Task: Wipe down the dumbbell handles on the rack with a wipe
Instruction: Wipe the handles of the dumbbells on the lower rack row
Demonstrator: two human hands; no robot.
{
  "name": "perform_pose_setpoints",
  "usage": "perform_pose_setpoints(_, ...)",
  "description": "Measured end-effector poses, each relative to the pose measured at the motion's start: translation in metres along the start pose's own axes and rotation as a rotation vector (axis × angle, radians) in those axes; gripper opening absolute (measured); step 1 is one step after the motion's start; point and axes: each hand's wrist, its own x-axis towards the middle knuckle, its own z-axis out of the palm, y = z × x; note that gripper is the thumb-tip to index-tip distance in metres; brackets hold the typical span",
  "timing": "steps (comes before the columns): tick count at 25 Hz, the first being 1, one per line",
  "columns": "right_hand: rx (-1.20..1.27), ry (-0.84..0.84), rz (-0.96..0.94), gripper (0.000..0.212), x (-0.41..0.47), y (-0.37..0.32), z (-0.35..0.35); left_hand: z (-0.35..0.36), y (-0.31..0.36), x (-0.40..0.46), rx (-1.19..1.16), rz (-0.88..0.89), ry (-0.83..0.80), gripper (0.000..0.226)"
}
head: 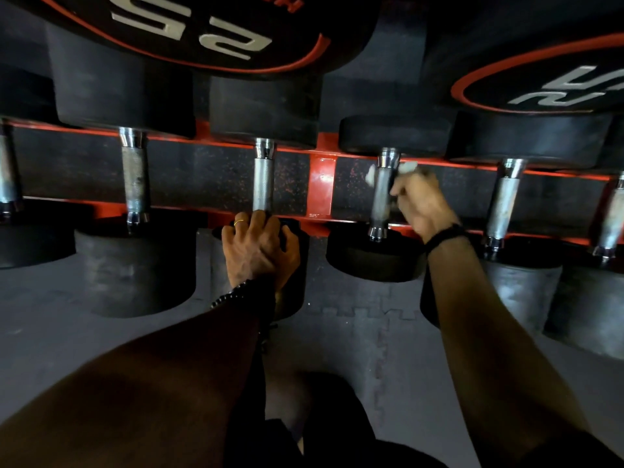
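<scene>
Right now the right hand (420,204) is curled round a white wipe (407,167), pressing it against the upper part of a chrome dumbbell handle (381,194); bits of the wipe show on both sides of that handle, just above the knuckles. Hand is motion-blurred, so exact finger placement can't be told. A dark band sits on the right wrist.

Left hand (258,246) rests on the near black end of the next dumbbell (293,265) to the left, fingers spread and bent over its top edge, thumb down its right side, a thin gold ring on one finger and a bead bracelet at the wrist. Its handle (263,179) stands just above the fingertips, bare.

More handles line the red rack (321,189): one further left of the left hand (134,179), one right of the right hand (503,202). Grey foam floor mat (354,332) lies below both forearms. Big black weights with red rings hang above, one marked 25 (202,28).
</scene>
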Motion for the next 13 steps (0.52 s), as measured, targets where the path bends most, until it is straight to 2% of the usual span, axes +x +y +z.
perform_pose_setpoints(1, 0.12, -0.036, -0.018, 0.026, 0.004, -0.006, 0.004, 0.0, 0.001, 0.0, 0.005, 0.001, 0.003, 0.025)
perform_pose_setpoints(2, 0.138, -0.06, -0.018, 0.033, -0.001, -0.008, 0.008, 0.0, 0.0, 0.0, 0.007, 0.005, 0.004, 0.024)
perform_pose_setpoints(6, -0.102, -0.176, 0.052, 0.033, -0.043, 0.018, -0.001, 0.0, -0.001, -0.001, 0.018, 0.006, -0.004, 0.024)
perform_pose_setpoints(10, 0.099, 0.108, -0.003, 0.021, -0.022, -0.019, 0.02, 0.002, -0.001, 0.0, 0.022, 0.002, -0.015, 0.025)
perform_pose_setpoints(13, 0.184, 0.103, 0.019, 0.042, -0.012, -0.026, 0.023, 0.001, -0.001, -0.002, 0.012, 0.01, -0.018, 0.025)
